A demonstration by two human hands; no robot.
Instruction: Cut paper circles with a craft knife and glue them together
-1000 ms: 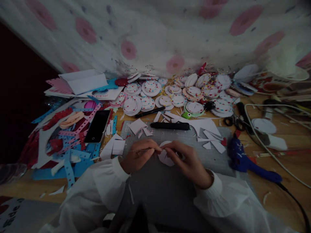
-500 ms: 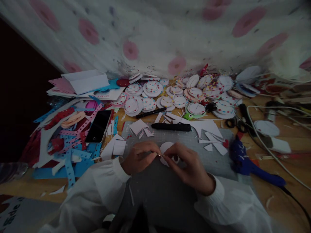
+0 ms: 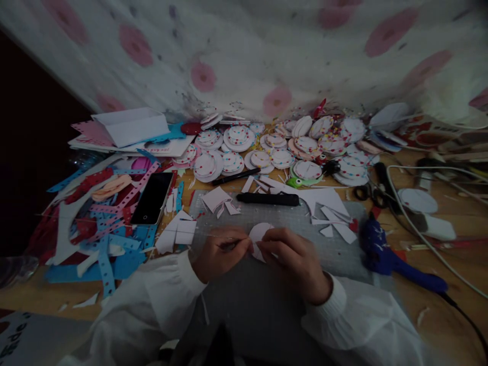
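Over a round white paper disc (image 3: 263, 231) on the grey cutting mat, my two hands meet with fingertips almost touching. My left hand (image 3: 223, 251) is closed in a pinch on a thin wire-like strand (image 3: 168, 231), which trails far out to the left above the scraps. My right hand (image 3: 295, 256) is also pinched, thumb against fingers, at the disc's right side. What sits between those right fingertips is too small to make out. Part of the disc is hidden behind the hands.
Behind the cutting mat (image 3: 335, 259) lie several layered paper discs with coloured beads (image 3: 239, 136). A black pen-like tool (image 3: 269, 199) and white scraps (image 3: 330, 201) lie on it. Left are a phone (image 3: 152, 198) and coloured offcuts (image 3: 104, 259); right, a blue glue gun (image 3: 396, 267) and scissors (image 3: 371, 194).
My left hand has shifted slightly, and the strand now stretches long to the left. The shiny bit seen between the fingertips is now hidden. My right fingers have curled in more.
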